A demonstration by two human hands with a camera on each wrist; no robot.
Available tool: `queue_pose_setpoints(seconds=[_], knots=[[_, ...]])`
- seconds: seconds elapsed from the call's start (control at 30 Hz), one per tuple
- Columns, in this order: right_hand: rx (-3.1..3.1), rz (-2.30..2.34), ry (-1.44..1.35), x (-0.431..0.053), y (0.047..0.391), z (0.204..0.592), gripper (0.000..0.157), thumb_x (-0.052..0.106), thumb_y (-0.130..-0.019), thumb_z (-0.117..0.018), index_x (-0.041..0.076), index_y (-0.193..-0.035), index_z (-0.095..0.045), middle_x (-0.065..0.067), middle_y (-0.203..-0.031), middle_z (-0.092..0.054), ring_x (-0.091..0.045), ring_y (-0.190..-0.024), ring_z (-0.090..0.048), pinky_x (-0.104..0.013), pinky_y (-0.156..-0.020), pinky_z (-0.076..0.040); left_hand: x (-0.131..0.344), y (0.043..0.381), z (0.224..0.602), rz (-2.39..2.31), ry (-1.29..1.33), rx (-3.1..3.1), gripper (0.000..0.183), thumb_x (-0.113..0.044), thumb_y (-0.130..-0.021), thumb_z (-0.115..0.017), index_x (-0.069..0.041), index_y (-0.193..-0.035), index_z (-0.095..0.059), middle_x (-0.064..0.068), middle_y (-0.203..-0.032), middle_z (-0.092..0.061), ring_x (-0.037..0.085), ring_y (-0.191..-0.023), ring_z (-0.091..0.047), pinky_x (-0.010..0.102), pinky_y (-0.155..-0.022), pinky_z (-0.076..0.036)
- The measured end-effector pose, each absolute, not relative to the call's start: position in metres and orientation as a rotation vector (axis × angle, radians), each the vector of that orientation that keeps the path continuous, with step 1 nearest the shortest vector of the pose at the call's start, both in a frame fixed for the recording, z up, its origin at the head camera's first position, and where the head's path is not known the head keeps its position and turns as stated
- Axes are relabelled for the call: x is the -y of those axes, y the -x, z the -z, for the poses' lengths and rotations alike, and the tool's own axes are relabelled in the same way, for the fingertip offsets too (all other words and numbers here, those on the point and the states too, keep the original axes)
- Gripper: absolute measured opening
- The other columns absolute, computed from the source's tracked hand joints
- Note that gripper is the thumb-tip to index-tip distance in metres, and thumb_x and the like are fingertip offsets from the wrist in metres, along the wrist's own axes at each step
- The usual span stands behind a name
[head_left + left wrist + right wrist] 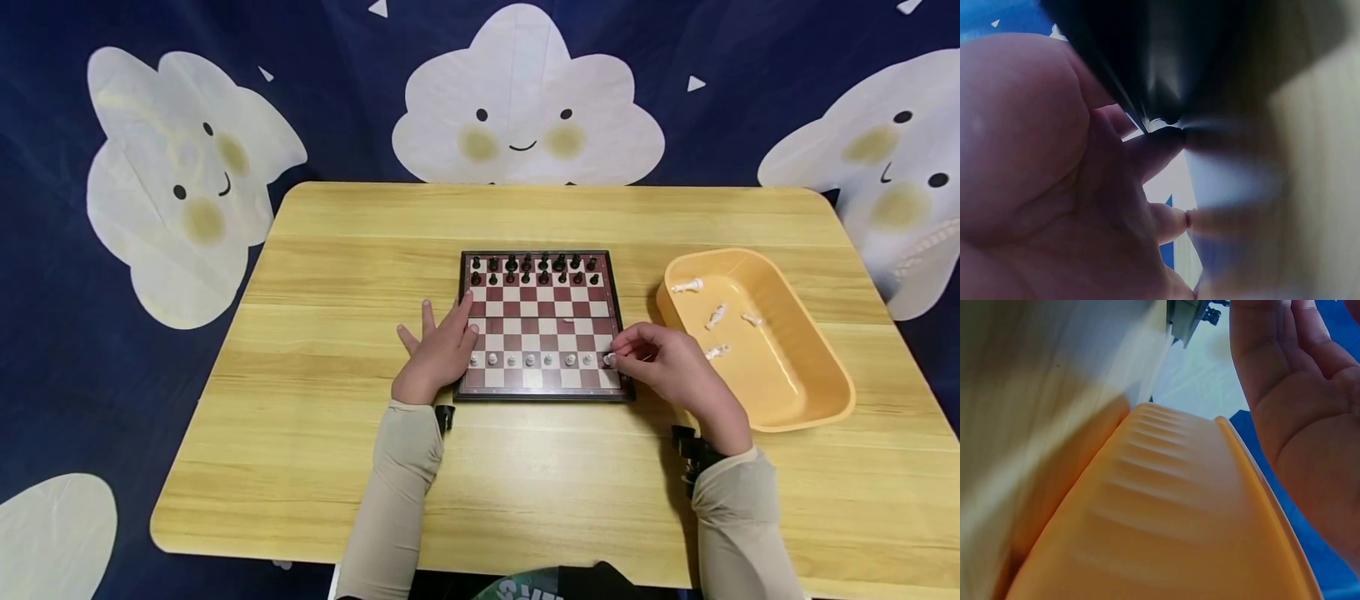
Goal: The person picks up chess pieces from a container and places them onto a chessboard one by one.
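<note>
A chessboard [540, 389] lies on the table, two rows of black chess pieces [527, 265] along its far side. White pawns [530, 360] form a line across the second row from the near edge. At the right end of that line, my right hand [686, 379] pinches a white pawn [608, 359] between thumb and fingertips, low over the board. My left hand [438, 354] rests along the board's left edge, fingers spread and fairly straight. The left wrist view shows its palm [1035, 187] close up beside the dark board edge.
Right of the board stands an orange tub [813, 350] with several white chess pieces [716, 316] lying in it. Its side wall [1166, 487] fills much of the right wrist view. A small pale piece [567, 320] lies near the board's middle seam. Behind the wooden table [337, 333] hangs a cloud-patterned curtain.
</note>
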State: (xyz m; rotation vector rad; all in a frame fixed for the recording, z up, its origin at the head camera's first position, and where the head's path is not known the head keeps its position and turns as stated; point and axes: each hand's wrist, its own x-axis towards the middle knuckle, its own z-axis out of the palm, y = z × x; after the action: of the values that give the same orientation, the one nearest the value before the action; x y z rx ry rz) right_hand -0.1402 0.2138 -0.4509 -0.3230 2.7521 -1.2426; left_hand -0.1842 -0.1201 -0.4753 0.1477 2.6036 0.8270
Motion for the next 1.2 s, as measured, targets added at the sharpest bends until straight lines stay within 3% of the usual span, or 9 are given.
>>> queue_pose_setpoints(seconds=[0.33,0.6,0.73,0.87,1.0,1.2], knots=[[-2.751,1.22,0.306,-0.221,0.132,0.435,0.019,0.015,-0.092,-0.08,0.006,-0.108,-0.073,-0.003,-0.09,-0.07,-0.013,-0.079,-0.062,-0.017,-0.07,-0.049,0.117,0.184,0.476,-0.843,-0.158,-2.595,0.06,-0.036,-0.113,-0.03,-0.029,-0.168,-0.007,-0.001,-0.173,-0.014,0.038,-0.153,0.026,0.07,-0.108,0.028],[-2.842,1.112,0.264,-0.273,0.131,0.388,0.013,0.017,-0.1,-0.071,0.01,-0.11,-0.073,-0.002,-0.085,-0.07,-0.008,-0.07,-0.061,-0.02,-0.06,-0.049,0.118,0.185,0.476,-0.837,-0.154,-2.59,0.06,-0.037,-0.113,-0.029,-0.03,-0.168,-0.006,-0.001,-0.173,-0.013,0.038,-0.153,0.027,0.07,-0.108,0.028],[-2.817,0.895,0.154,-0.311,0.142,0.364,0.024,0.023,-0.105,-0.063,0.003,-0.116,-0.07,-0.003,-0.084,-0.072,-0.006,-0.067,-0.064,-0.026,-0.056,-0.054,0.12,0.185,0.475,-0.825,-0.167,-2.593,0.06,-0.036,-0.113,-0.029,-0.028,-0.168,-0.006,0.0,-0.173,-0.014,0.039,-0.153,0.027,0.071,-0.108,0.027],[-2.732,0.754,0.105,-0.344,0.164,0.354,0.028,0.015,-0.107,-0.057,-0.01,-0.119,-0.063,-0.007,-0.089,-0.072,-0.005,-0.066,-0.065,-0.029,-0.056,-0.057,0.12,0.184,0.476,-0.835,-0.17,-2.592,0.06,-0.036,-0.113,-0.029,-0.028,-0.168,-0.005,0.0,-0.173,-0.013,0.039,-0.153,0.027,0.071,-0.108,0.028],[-2.636,0.601,0.143,-0.358,0.195,0.366,0.031,0.008,-0.103,-0.062,-0.015,-0.122,-0.055,-0.015,-0.09,-0.072,-0.016,-0.07,-0.069,-0.031,-0.059,-0.057,0.121,0.185,0.476,-0.844,-0.158,-2.593,0.06,-0.036,-0.113,-0.03,-0.028,-0.168,-0.006,0.0,-0.173,-0.013,0.039,-0.153,0.027,0.07,-0.108,0.029],[-2.629,0.393,0.452,-0.359,0.225,0.406,0.043,-0.01,-0.085,-0.072,-0.012,-0.124,-0.054,-0.014,-0.087,-0.072,-0.033,-0.08,-0.068,-0.04,-0.069,-0.054,0.121,0.184,0.475,-0.85,-0.158,-2.595,0.06,-0.036,-0.113,-0.03,-0.029,-0.168,-0.007,-0.001,-0.172,-0.014,0.039,-0.153,0.027,0.07,-0.108,0.029]])
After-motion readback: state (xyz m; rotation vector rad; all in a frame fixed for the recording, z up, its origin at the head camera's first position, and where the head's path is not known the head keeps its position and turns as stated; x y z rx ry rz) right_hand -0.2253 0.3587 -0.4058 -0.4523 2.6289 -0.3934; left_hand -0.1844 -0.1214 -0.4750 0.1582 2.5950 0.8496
